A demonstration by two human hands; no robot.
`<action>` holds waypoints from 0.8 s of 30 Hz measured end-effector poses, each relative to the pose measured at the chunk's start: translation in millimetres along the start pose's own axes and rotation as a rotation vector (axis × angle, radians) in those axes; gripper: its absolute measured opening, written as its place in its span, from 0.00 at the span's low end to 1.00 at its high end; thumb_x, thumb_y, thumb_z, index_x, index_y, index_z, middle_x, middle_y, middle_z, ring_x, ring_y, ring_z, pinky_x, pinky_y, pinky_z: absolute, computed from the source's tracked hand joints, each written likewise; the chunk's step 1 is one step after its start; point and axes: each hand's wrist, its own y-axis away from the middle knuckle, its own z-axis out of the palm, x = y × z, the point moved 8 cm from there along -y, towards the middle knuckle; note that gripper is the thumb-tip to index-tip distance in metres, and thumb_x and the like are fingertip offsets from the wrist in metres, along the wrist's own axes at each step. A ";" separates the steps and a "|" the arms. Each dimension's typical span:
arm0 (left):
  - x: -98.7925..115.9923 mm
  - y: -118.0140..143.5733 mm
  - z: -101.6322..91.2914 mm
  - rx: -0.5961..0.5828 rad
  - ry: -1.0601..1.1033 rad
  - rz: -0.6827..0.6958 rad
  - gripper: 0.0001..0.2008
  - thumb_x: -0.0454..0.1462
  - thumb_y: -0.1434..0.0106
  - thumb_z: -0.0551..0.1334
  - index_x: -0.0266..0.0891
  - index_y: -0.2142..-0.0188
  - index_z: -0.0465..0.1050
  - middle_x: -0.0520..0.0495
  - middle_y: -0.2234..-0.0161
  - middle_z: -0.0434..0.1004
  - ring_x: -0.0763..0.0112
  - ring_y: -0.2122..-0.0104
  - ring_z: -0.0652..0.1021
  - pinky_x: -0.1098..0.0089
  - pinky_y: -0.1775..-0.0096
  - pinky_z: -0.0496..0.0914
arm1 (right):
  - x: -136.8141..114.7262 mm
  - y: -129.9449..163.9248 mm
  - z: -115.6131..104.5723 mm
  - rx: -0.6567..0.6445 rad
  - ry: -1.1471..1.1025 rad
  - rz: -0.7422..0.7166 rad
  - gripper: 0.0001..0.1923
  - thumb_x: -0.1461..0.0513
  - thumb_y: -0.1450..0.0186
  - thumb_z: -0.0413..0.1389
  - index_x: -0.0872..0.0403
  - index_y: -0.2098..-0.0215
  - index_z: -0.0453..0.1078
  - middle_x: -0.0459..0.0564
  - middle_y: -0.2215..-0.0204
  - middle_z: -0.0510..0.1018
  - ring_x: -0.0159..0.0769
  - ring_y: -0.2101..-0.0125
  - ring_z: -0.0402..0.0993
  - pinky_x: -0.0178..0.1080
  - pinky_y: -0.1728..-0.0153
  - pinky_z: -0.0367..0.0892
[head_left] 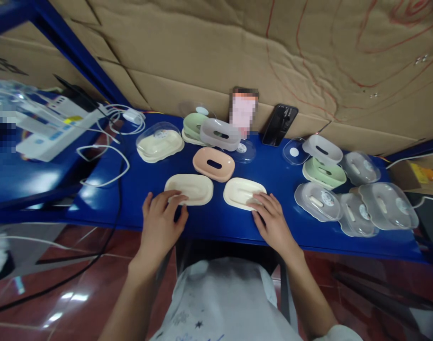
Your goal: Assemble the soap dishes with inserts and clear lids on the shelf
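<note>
Two cream oval soap dish trays lie side by side on the blue table in front of me. My left hand [163,217] rests its fingertips on the near edge of the left tray [199,189], fingers apart and not wrapped round it. At the right tray [235,192], my right hand [270,218] touches the near right part with its fingers stretched out. Just behind them sits a peach soap dish insert [198,163] with a slot in its middle. Farther back, a grey insert [211,130] leans over a green soap dish [191,124], with a clear lid [247,154] beside it.
A lidded cream soap dish [155,147] stands at the back left. Several lidded grey soap dishes [319,203] fill the right side, near another green dish [321,173] and grey insert [310,146]. Two phones, one black [278,125], lean on cardboard. White cables [127,163] lie left.
</note>
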 end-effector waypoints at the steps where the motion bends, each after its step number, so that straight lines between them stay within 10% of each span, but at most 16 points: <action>1: -0.7 -7.6 -1.6 0.026 0.003 -0.003 0.10 0.35 0.26 0.62 0.42 0.48 0.77 0.39 0.45 0.81 0.49 0.44 0.81 0.39 0.32 0.65 | -2.0 -0.2 0.9 0.002 -0.006 -0.003 0.17 0.63 0.22 0.51 0.46 0.39 0.75 0.53 0.34 0.77 0.47 0.30 0.69 0.65 0.26 0.59; 6: 8.7 -71.9 28.1 -0.048 0.023 0.097 0.19 0.34 0.28 0.63 0.45 0.39 0.76 0.39 0.32 0.74 0.43 0.32 0.73 0.32 0.29 0.55 | -9.5 4.8 3.1 0.011 -0.019 0.012 0.17 0.61 0.21 0.52 0.45 0.38 0.74 0.52 0.29 0.71 0.48 0.27 0.63 0.66 0.25 0.57; 11: 26.5 -109.1 47.4 -0.141 0.053 0.231 0.11 0.35 0.21 0.58 0.43 0.50 0.81 0.45 0.48 0.86 0.51 0.42 0.81 0.33 0.29 0.55 | -4.8 15.5 -4.4 0.039 -0.024 0.094 0.30 0.57 0.20 0.53 0.42 0.22 0.55 0.57 0.24 0.62 0.53 0.24 0.58 0.67 0.27 0.61; 16: 80.0 -86.0 36.0 -0.172 0.173 0.384 0.12 0.37 0.19 0.56 0.44 0.44 0.78 0.50 0.48 0.84 0.65 0.46 0.82 0.54 0.34 0.68 | 4.1 14.7 -21.7 0.130 -0.020 0.108 0.42 0.55 0.22 0.57 0.37 0.18 0.39 0.57 0.19 0.49 0.57 0.21 0.49 0.67 0.28 0.63; 24: 115.8 -39.5 58.1 -0.256 0.197 0.476 0.15 0.39 0.22 0.62 0.43 0.39 0.75 0.40 0.38 0.79 0.55 0.35 0.76 0.47 0.31 0.66 | 8.5 14.3 -12.7 0.035 0.022 -0.032 0.29 0.58 0.22 0.58 0.39 0.25 0.62 0.51 0.27 0.69 0.53 0.24 0.59 0.66 0.29 0.65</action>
